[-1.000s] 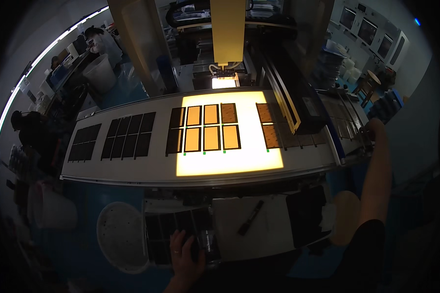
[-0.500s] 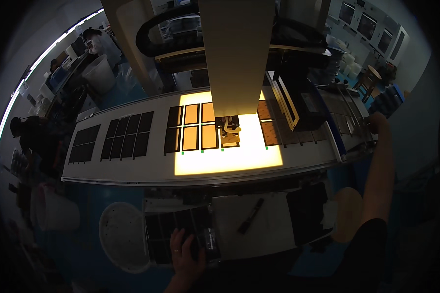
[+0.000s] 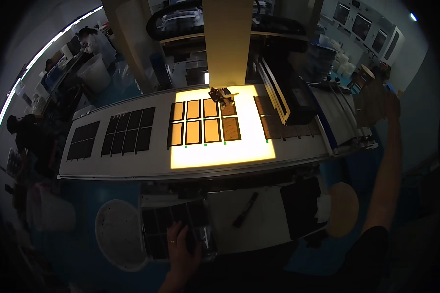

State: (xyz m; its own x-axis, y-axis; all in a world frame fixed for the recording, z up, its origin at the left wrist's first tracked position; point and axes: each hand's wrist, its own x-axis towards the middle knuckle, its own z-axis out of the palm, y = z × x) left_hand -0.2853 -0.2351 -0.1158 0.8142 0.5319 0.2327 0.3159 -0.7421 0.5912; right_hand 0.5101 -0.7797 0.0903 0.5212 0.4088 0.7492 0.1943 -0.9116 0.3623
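Observation:
My left hand (image 3: 183, 250) rests on a dark sheet (image 3: 162, 229) marked off in rectangles, its fingers spread across the sheet's right part. My right arm reaches far out to the right. At the end of the machine bed, my right hand (image 3: 393, 106) is closed on the edge of a thin brownish sheet (image 3: 370, 106), which is raised at a tilt. On the bed, a brightly lit area (image 3: 220, 157) lies under dark-framed rectangular panels (image 3: 193, 131), some glowing orange. A small machine head (image 3: 223, 96) hangs over the panels' far edge.
A black marker (image 3: 246, 210) lies on a pale board (image 3: 225, 237), left of a black sheet (image 3: 303, 207). A white round tray (image 3: 120, 234) and a round stool top (image 3: 343, 210) flank it. A black machine housing (image 3: 291, 93) spans the bed. A person (image 3: 97, 43) works far left.
My right hand has lifted the brownish sheet up and outward from the bed's right end. The machine head has moved away toward the far side, uncovering panels. My left hand has stayed on the dark sheet.

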